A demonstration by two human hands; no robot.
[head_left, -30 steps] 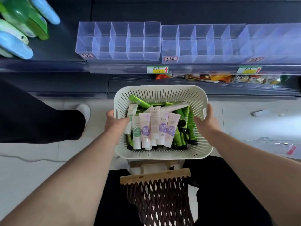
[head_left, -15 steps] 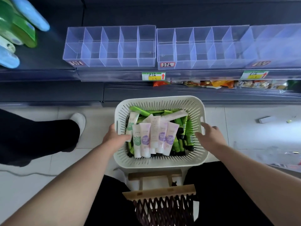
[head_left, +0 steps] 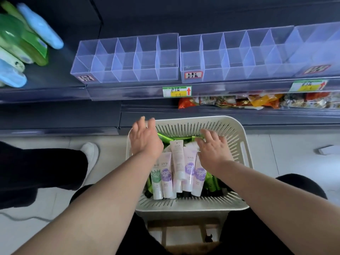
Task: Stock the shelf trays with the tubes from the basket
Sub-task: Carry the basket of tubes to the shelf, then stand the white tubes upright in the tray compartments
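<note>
Background's a dark grey shop shelf (head_left: pixel 60 74) carrying the clear plastic divided trays (head_left: pixel 128 59). Below it, the white slotted plastic basket (head_left: pixel 191 207) is holding the white and green squeeze tubes (head_left: pixel 176 162). The person's left hand (head_left: pixel 145 140) is hovering over the basket's far-left corner, grip wide and holding nothing. The right hand (head_left: pixel 213 151) is spreading over the tubes, grip wide too.

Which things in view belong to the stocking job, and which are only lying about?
For the job: basket, white tubes and green tubes in it, clear shelf trays, left hand, right hand.
Lying about: green and blue bottles, snack packets on the lower shelf, small white thing on the floor.
</note>
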